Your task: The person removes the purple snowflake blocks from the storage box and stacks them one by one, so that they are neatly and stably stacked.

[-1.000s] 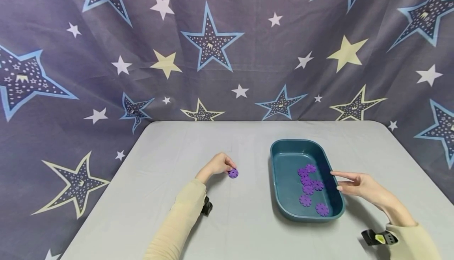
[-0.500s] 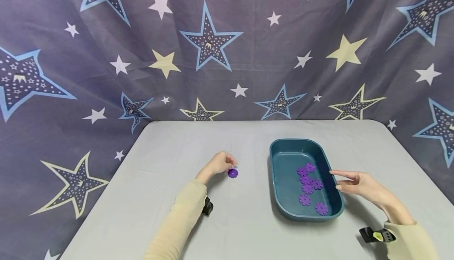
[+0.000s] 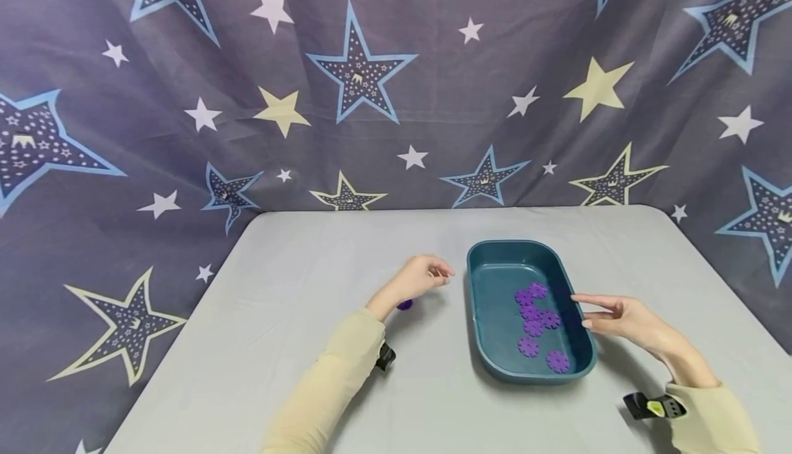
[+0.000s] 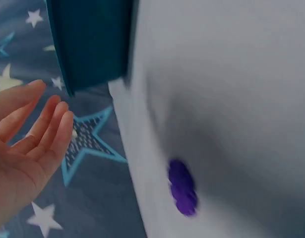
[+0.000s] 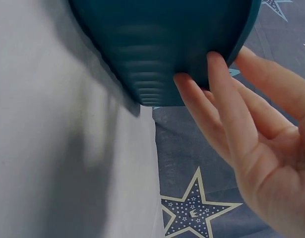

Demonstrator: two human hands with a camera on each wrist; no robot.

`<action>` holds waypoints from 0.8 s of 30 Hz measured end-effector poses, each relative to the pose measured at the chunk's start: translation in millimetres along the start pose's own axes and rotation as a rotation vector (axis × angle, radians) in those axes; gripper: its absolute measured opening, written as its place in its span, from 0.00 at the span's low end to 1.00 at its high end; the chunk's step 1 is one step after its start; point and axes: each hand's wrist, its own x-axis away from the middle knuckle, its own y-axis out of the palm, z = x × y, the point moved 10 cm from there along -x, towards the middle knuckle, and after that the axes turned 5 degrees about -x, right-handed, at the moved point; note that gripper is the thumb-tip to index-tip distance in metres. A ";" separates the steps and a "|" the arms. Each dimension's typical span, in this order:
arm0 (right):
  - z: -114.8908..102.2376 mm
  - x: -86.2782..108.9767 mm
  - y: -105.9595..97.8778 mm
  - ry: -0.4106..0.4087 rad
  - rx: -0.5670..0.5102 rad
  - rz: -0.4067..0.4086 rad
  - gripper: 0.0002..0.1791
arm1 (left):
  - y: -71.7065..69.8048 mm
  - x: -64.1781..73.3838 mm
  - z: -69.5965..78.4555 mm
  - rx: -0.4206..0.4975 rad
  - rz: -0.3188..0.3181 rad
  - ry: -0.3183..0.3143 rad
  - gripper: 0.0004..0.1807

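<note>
Left hand holding nothing, fingers loosely bent, hovering over the table just beside the tray! Over on the far side, the right hand rests its fairly straight fingertips against the tray's outer wall. A purple piece, blurred, lies on the table by the left wrist; purple discs cluster inside the tray. Behind it all, a starry curtain.

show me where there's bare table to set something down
Bare: the table between its left edge and the left sleeve, and between that sleeve and the tray. Crowded: inside the tray around the purple discs; its right wall, where the right hand touches; beside the left hand, near a lone disc.
</note>
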 end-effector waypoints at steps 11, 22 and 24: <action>2.4 -0.1 -0.8 0.001 -0.004 0.009 0.26 | 26.7 -15.1 48.5 0.014 -0.113 0.104 0.10; 2.4 -0.9 -0.9 0.017 0.030 0.024 0.27 | 64.0 -23.7 85.4 -0.181 -0.271 0.191 0.11; 2.5 -1.2 -0.8 0.016 0.034 0.024 0.27 | 70.1 -24.3 91.8 -0.198 -0.301 0.215 0.11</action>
